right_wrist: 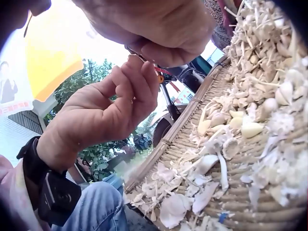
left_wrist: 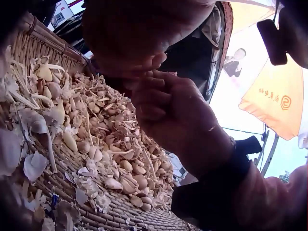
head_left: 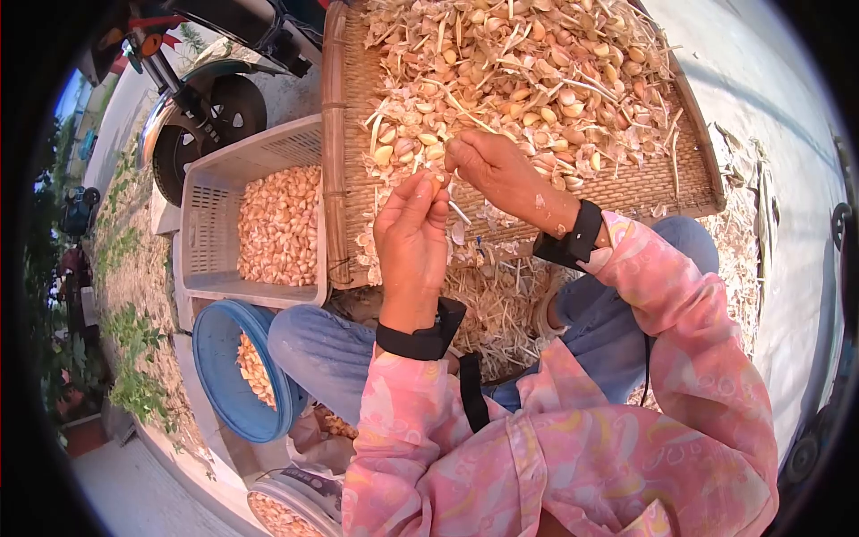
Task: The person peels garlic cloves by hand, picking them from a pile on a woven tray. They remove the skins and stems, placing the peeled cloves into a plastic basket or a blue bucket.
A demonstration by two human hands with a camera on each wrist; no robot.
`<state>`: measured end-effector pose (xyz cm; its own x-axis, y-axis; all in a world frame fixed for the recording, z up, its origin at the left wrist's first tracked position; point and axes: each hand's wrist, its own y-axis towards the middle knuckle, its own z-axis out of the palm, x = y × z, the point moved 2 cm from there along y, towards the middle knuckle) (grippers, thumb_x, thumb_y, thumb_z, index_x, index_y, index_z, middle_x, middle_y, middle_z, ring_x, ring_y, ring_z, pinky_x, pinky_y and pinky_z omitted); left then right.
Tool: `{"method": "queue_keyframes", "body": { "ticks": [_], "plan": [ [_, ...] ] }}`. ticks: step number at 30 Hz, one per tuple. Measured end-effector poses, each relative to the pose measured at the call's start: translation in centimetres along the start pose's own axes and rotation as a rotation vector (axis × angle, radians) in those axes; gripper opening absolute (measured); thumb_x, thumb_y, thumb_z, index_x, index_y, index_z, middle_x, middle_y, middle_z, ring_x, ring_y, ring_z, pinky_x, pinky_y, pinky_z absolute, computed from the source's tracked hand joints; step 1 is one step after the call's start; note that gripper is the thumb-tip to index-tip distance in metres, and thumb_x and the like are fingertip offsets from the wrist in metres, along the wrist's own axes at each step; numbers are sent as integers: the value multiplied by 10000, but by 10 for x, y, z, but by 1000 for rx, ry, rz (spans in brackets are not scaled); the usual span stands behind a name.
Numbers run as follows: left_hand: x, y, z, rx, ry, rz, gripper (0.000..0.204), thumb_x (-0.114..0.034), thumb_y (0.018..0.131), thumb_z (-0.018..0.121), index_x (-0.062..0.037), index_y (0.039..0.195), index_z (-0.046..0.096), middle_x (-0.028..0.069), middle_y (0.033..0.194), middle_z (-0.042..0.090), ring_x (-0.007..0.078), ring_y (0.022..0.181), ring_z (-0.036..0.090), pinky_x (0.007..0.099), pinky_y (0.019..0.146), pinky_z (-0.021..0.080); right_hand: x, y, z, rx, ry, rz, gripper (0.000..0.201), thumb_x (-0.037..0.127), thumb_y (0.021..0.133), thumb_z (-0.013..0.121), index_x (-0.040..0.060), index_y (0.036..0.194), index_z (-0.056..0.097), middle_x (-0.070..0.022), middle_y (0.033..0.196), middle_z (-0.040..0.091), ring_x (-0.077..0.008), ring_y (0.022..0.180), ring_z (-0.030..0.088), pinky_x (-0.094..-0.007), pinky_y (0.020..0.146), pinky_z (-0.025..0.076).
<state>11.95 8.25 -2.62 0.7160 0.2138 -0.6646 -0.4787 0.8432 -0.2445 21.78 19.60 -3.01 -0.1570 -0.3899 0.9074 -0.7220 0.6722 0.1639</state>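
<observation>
Between its thumb and fingertips the left hand (head_left: pixel 413 234) pinches a garlic clove (head_left: pixel 437 182), above the near part of a woven tray (head_left: pixel 349 179). Close beside it, the right hand (head_left: pixel 506 174) has its fingers curled at the clove; in the right wrist view a thin dark edge shows at that hand's fingers, and what it is cannot be told. Loose garlic cloves and papery skins (head_left: pixel 537 80) cover the tray beyond both hands. A few peeled-looking cloves (head_left: pixel 383 155) lie just past the left hand.
A plastic crate (head_left: pixel 206 268) of cloves (head_left: pixel 279 224) stands left of the tray. Nearer are a blue bucket (head_left: pixel 219 376) and a white tub (head_left: pixel 295 497), both holding cloves. Skins and stalks (head_left: pixel 492 313) lie below the tray. A wheeled vehicle (head_left: pixel 237 107) stands at the upper left.
</observation>
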Motion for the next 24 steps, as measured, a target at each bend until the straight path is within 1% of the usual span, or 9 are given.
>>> {"method": "queue_keyframes", "body": {
  "ticks": [5, 9, 12, 15, 17, 18, 19, 21, 24],
  "plan": [
    [-9, -11, -33, 159, -230, -184, 288, -187, 913, 492, 48, 1078, 502, 132, 913, 585, 155, 790, 585, 210, 696, 515, -12, -13, -18, -4, -807, -1, 235, 252, 875, 495, 59, 976, 583, -151, 625, 584, -331, 602, 587, -407, 533, 429],
    [16, -28, -39, -48, -287, -433, 325, -283, 924, 463, 15, 1045, 507, 129, 928, 574, 167, 786, 592, 265, 677, 558, 13, -14, -8, 4, -520, -47, 265, 233, 866, 509, 69, 1073, 535, -140, 685, 586, -315, 650, 584, -379, 568, 452],
    [29, -27, -29, -95, -578, -422, 329, -294, 932, 438, 9, 1039, 506, 129, 941, 565, 200, 786, 595, 257, 671, 558, 35, -18, 36, 178, -337, -638, 258, 214, 872, 495, 51, 1069, 532, -144, 770, 581, -312, 702, 574, -364, 609, 458],
    [18, -7, -63, 19, -813, -476, 280, -261, 932, 439, -8, 1034, 498, 154, 1005, 534, 229, 828, 586, 280, 640, 564, 26, -8, 46, 65, -127, -468, 241, 169, 857, 522, 47, 1063, 535, -142, 877, 572, -319, 745, 564, -362, 643, 460],
    [-33, 10, -87, 127, -845, -381, 284, -246, 927, 452, -3, 1068, 491, 192, 1010, 522, 239, 846, 579, 278, 613, 562, 6, 10, 23, 120, -291, -344, 242, 131, 836, 543, 50, 1063, 536, -130, 932, 567, -321, 759, 567, -361, 652, 465],
    [-67, 21, -99, 61, -607, -165, 264, -210, 920, 467, 0, 1074, 510, 245, 1089, 468, 244, 840, 543, 279, 680, 544, -3, 18, 11, 148, -374, -285, 247, 112, 825, 553, 51, 1063, 536, -124, 960, 564, -322, 766, 568, -361, 657, 467],
    [-100, 22, -88, -229, -123, 58, 296, -226, 908, 494, -33, 1133, 508, 206, 1139, 477, 230, 897, 515, 315, 782, 481, -7, 19, 11, 240, -490, -321, 244, 67, 780, 576, 59, 1020, 535, -113, 1021, 528, -315, 790, 575, -365, 647, 474],
    [-141, 29, -88, -519, 715, 214, 348, -237, 888, 520, -76, 1196, 500, 122, 1151, 513, 203, 1000, 485, 329, 875, 386, 1, 8, 26, 399, -637, -365, 239, 46, 750, 572, 60, 984, 525, -108, 992, 514, -303, 792, 581, -372, 637, 478],
    [-144, 35, -106, -285, 941, 259, 384, -249, 872, 529, -94, 1222, 502, 44, 1123, 538, 156, 1078, 443, 304, 894, 338, -12, -4, 49, 434, -757, -445, 229, 33, 714, 560, 71, 934, 508, -100, 927, 488, -282, 787, 585, -380, 622, 484]
  ]
}}
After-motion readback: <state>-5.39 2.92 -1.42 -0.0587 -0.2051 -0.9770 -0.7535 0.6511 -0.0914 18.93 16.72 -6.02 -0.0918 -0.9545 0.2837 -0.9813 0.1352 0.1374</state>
